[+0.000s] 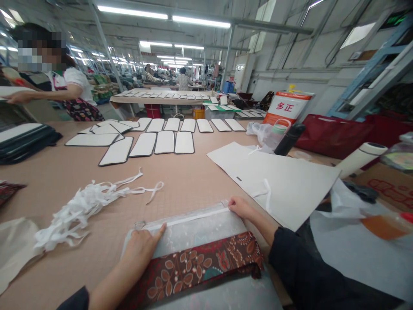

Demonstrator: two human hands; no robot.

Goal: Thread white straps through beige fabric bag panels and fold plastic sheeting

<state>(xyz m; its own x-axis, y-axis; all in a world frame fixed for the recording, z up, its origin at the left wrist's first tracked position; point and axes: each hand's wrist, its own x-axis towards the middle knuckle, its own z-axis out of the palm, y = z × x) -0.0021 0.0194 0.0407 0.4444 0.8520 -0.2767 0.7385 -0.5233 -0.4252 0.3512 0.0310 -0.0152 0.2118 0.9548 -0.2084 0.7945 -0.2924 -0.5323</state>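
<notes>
A greyish sheet-like piece (200, 230) lies before me with a white strip (190, 218) along its far edge. Across its middle runs a folded brown fabric with a leaf and flower print (193, 267). My left hand (140, 245) rests on the left end of the strip, thumb stretched along it and apart from the bent fingers. At the strip's right end, my right hand (240, 207) is closed in a pinch on it. A tangled bunch of white strips (77, 213) lies to the left.
White dark-edged panels (142, 144) lie across the table (180, 176). A stack of them (24, 144) stands left, near a co-worker (75, 86). On the right are a large white sheet (277, 181), a dark bottle (289, 140), a white flask (361, 159) and an orange-white can (287, 107).
</notes>
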